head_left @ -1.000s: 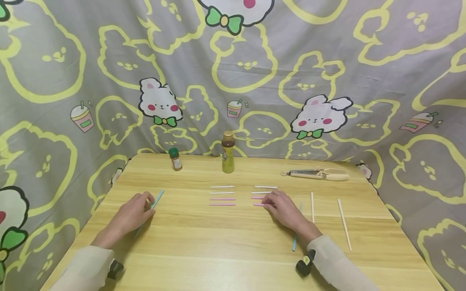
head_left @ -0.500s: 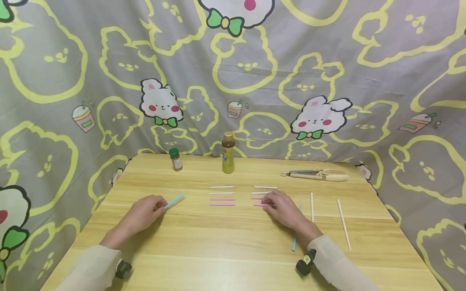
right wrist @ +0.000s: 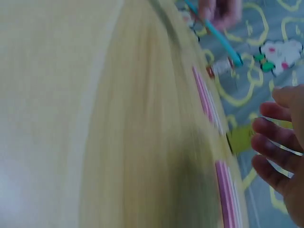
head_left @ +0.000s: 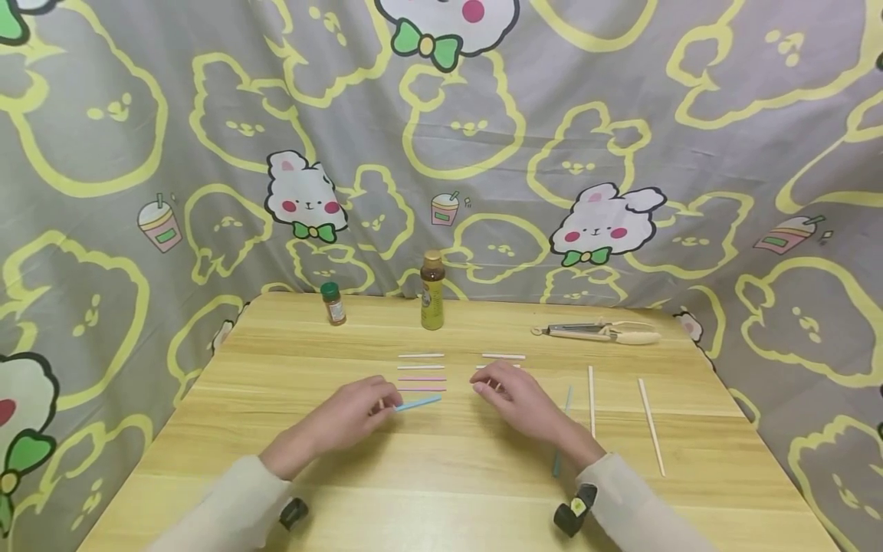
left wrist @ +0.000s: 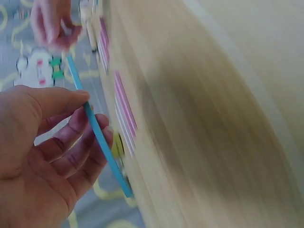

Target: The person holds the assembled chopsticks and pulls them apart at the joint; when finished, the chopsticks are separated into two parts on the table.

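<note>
My left hand [head_left: 348,414] pinches a thin light-blue stick [head_left: 418,402] between thumb and fingertips, a little above the table. In the left wrist view the blue stick [left wrist: 108,151] slants past the fingers, its end toward the other hand. Just behind it lies a left row of two pink sticks [head_left: 422,379] and two white sticks [head_left: 421,367]. My right hand [head_left: 517,395] hovers with loosely bent fingers and holds nothing. It covers part of a matching right row, where white sticks [head_left: 503,356] show; its pink sticks [right wrist: 225,194] appear in the right wrist view.
Right of the right hand lie another blue stick [head_left: 557,462], partly hidden by the arm, and two longer white sticks [head_left: 651,429]. At the back stand a green-capped jar [head_left: 333,305] and a yellow-labelled bottle [head_left: 432,303]. Beige tongs [head_left: 596,332] lie at the back right.
My left hand has carried the blue stick rightward from the table's left side to just before the left row. My right hand has lifted and shifted slightly left off the right row.
</note>
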The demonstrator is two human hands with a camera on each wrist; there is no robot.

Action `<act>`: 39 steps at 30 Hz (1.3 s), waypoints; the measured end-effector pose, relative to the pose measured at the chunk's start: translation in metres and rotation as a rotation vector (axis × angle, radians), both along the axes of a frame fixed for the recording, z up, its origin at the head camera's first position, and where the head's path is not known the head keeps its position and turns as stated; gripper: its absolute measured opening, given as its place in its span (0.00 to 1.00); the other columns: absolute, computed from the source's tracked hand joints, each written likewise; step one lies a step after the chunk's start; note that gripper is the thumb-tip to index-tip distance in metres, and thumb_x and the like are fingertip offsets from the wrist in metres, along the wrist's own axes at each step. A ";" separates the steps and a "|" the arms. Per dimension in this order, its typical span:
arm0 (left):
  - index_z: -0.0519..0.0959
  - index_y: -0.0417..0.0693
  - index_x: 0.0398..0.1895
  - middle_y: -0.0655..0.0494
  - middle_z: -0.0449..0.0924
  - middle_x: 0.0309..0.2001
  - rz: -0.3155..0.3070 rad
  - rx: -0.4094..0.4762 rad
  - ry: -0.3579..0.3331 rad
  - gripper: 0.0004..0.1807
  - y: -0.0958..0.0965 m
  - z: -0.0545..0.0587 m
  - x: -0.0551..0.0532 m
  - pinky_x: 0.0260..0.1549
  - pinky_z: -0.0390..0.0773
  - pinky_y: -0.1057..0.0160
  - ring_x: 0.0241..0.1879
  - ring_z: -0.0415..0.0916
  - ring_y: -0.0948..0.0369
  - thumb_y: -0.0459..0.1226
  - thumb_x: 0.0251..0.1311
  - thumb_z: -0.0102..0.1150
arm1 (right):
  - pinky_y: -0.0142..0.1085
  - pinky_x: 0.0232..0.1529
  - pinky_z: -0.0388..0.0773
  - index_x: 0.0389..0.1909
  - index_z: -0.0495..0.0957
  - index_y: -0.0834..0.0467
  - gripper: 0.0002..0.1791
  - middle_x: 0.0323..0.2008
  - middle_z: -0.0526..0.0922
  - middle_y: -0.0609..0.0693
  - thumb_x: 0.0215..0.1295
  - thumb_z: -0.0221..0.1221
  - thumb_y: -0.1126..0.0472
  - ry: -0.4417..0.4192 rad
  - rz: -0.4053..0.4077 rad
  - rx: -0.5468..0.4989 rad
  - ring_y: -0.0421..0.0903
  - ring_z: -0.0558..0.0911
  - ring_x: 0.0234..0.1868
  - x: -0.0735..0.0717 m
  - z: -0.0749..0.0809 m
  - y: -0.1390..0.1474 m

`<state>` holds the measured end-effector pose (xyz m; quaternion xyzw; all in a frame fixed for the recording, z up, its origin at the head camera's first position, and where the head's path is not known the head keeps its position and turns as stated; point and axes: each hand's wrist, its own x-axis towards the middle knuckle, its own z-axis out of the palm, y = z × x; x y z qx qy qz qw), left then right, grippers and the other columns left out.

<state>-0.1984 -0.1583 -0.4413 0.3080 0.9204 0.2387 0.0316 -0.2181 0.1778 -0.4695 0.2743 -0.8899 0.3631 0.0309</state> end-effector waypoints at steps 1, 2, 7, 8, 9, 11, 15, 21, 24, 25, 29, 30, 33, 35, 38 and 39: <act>0.86 0.50 0.50 0.59 0.87 0.45 -0.018 -0.002 0.001 0.06 0.008 0.000 0.000 0.43 0.85 0.64 0.43 0.82 0.65 0.33 0.76 0.64 | 0.36 0.51 0.86 0.57 0.86 0.56 0.15 0.50 0.87 0.44 0.85 0.57 0.52 -0.014 0.020 0.003 0.40 0.84 0.49 0.003 0.002 -0.004; 0.86 0.51 0.50 0.59 0.88 0.45 -0.031 -0.004 0.000 0.06 0.016 0.001 0.000 0.43 0.85 0.64 0.42 0.83 0.66 0.33 0.76 0.64 | 0.35 0.51 0.85 0.57 0.86 0.56 0.16 0.49 0.87 0.43 0.86 0.57 0.51 -0.024 0.043 0.007 0.39 0.83 0.48 0.005 0.003 -0.007; 0.85 0.52 0.51 0.60 0.90 0.45 -0.083 0.002 0.032 0.05 0.046 0.004 0.000 0.42 0.84 0.64 0.42 0.83 0.67 0.36 0.78 0.64 | 0.31 0.41 0.81 0.54 0.88 0.55 0.19 0.41 0.87 0.43 0.87 0.55 0.47 -0.061 0.118 0.037 0.33 0.79 0.38 0.013 0.004 -0.017; 0.85 0.52 0.51 0.59 0.90 0.45 -0.091 0.006 0.042 0.05 0.049 0.005 0.000 0.43 0.85 0.63 0.43 0.84 0.66 0.36 0.78 0.64 | 0.30 0.39 0.80 0.52 0.89 0.55 0.19 0.39 0.86 0.42 0.87 0.55 0.47 -0.061 0.125 0.041 0.33 0.78 0.35 0.014 0.004 -0.017; 0.85 0.52 0.52 0.59 0.90 0.47 -0.097 0.010 0.052 0.05 0.052 0.004 0.000 0.44 0.85 0.62 0.45 0.84 0.66 0.36 0.78 0.64 | 0.30 0.37 0.78 0.51 0.89 0.54 0.18 0.36 0.85 0.42 0.87 0.55 0.48 -0.059 0.128 0.046 0.32 0.76 0.33 0.014 0.003 -0.017; 0.85 0.52 0.52 0.59 0.90 0.48 -0.099 0.019 0.067 0.05 0.056 0.003 0.000 0.47 0.86 0.61 0.47 0.85 0.64 0.37 0.78 0.64 | 0.30 0.34 0.76 0.48 0.90 0.55 0.18 0.33 0.83 0.41 0.86 0.56 0.48 -0.054 0.128 0.047 0.32 0.74 0.31 0.015 0.002 -0.016; 0.86 0.52 0.48 0.59 0.90 0.47 -0.062 0.033 0.082 0.04 0.056 -0.004 0.001 0.50 0.86 0.58 0.47 0.84 0.64 0.39 0.79 0.63 | 0.30 0.32 0.76 0.46 0.89 0.55 0.16 0.31 0.84 0.41 0.85 0.58 0.50 -0.052 0.103 0.035 0.32 0.74 0.29 0.014 -0.002 -0.011; 0.87 0.52 0.48 0.58 0.90 0.50 -0.028 0.069 0.067 0.07 0.057 -0.014 0.001 0.58 0.85 0.52 0.56 0.85 0.58 0.41 0.81 0.61 | 0.29 0.33 0.76 0.49 0.88 0.56 0.15 0.34 0.86 0.43 0.84 0.59 0.50 -0.082 0.100 0.025 0.33 0.74 0.30 0.015 -0.004 -0.009; 0.87 0.51 0.49 0.58 0.90 0.49 -0.037 0.087 0.050 0.07 0.061 -0.016 0.000 0.58 0.85 0.52 0.57 0.85 0.57 0.40 0.81 0.60 | 0.29 0.32 0.76 0.51 0.88 0.57 0.16 0.35 0.88 0.47 0.84 0.59 0.50 -0.096 0.123 0.012 0.33 0.75 0.29 0.016 -0.003 -0.011; 0.87 0.51 0.49 0.58 0.90 0.49 -0.038 0.090 0.046 0.07 0.062 -0.016 0.000 0.58 0.85 0.52 0.57 0.85 0.58 0.40 0.81 0.60 | 0.29 0.32 0.76 0.51 0.88 0.58 0.16 0.35 0.89 0.48 0.84 0.59 0.51 -0.098 0.128 0.007 0.33 0.75 0.29 0.016 -0.004 -0.012; 0.86 0.51 0.48 0.60 0.89 0.46 -0.046 0.085 0.044 0.06 0.063 -0.016 0.001 0.51 0.85 0.59 0.49 0.83 0.63 0.40 0.81 0.61 | 0.28 0.31 0.77 0.48 0.87 0.59 0.14 0.33 0.89 0.49 0.84 0.59 0.53 -0.088 0.128 -0.004 0.31 0.75 0.28 0.018 -0.005 -0.010; 0.86 0.51 0.47 0.60 0.89 0.45 -0.052 0.085 0.049 0.06 0.063 -0.016 0.001 0.50 0.85 0.60 0.48 0.83 0.64 0.39 0.80 0.61 | 0.28 0.31 0.77 0.47 0.87 0.58 0.13 0.33 0.89 0.49 0.84 0.60 0.54 -0.078 0.130 -0.004 0.31 0.75 0.28 0.018 -0.006 -0.009; 0.85 0.51 0.45 0.62 0.87 0.42 -0.082 0.092 0.067 0.05 0.062 -0.017 0.001 0.47 0.84 0.63 0.43 0.80 0.67 0.39 0.80 0.61 | 0.28 0.32 0.79 0.46 0.87 0.56 0.10 0.33 0.89 0.48 0.83 0.60 0.56 -0.027 0.145 0.007 0.30 0.76 0.29 0.020 -0.007 -0.007; 0.84 0.51 0.43 0.62 0.87 0.40 -0.100 0.104 0.088 0.04 0.062 -0.017 0.002 0.44 0.83 0.64 0.40 0.78 0.69 0.38 0.80 0.62 | 0.28 0.33 0.79 0.44 0.86 0.55 0.08 0.32 0.88 0.47 0.82 0.61 0.57 0.019 0.159 0.014 0.29 0.75 0.29 0.021 -0.007 -0.005; 0.83 0.52 0.41 0.63 0.85 0.37 -0.117 0.128 0.112 0.05 0.062 -0.018 0.003 0.40 0.80 0.66 0.36 0.74 0.70 0.37 0.79 0.62 | 0.27 0.33 0.79 0.43 0.86 0.55 0.06 0.31 0.87 0.46 0.82 0.62 0.59 0.076 0.180 0.020 0.28 0.75 0.30 0.022 -0.006 -0.005; 0.83 0.52 0.40 0.63 0.85 0.36 -0.118 0.133 0.120 0.05 0.063 -0.019 0.004 0.40 0.80 0.66 0.36 0.73 0.70 0.37 0.79 0.62 | 0.27 0.33 0.79 0.43 0.85 0.55 0.06 0.31 0.87 0.45 0.81 0.62 0.59 0.088 0.186 0.020 0.28 0.74 0.29 0.023 -0.005 -0.005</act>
